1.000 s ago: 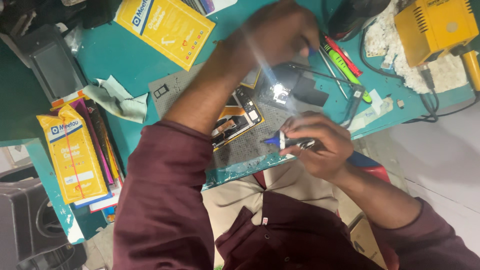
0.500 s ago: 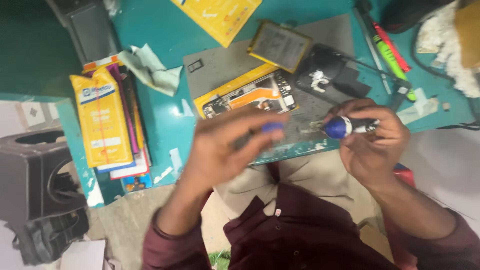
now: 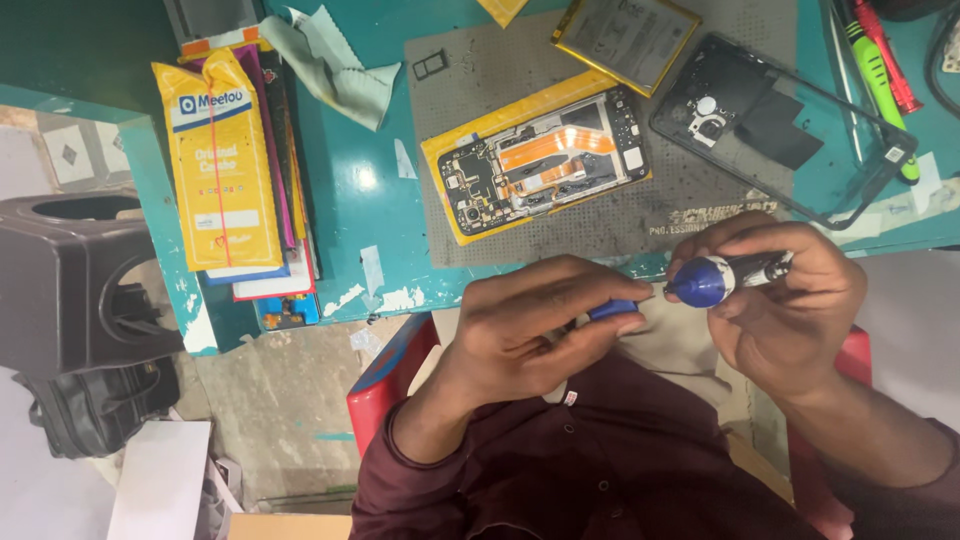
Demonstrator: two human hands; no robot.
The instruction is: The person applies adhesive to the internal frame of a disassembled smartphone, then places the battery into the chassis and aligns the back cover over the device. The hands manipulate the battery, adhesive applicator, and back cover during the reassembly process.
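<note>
Since the earlier frame, my left hand (image 3: 540,320) has drawn nearer, pinching a blue bit (image 3: 612,309); my right hand (image 3: 790,290) clasps the screwdriver (image 3: 725,277). Step: seating the bit; next needs aligned tips.

Blue-capped screwdriver (image 3: 728,276) in right hand (image 3: 780,300), small blue piece (image 3: 612,310) pinched in left hand (image 3: 540,325), below opened phone (image 3: 540,165).

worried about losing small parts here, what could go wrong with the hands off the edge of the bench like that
1. The right hand holds the blue-tipped screwdriver and the left hand a small blue piece beyond the bench edge, over the lap; anything dropped may fall to the floor.
2. The opened phone lies uncovered, its circuit board exposed to dust.
</note>
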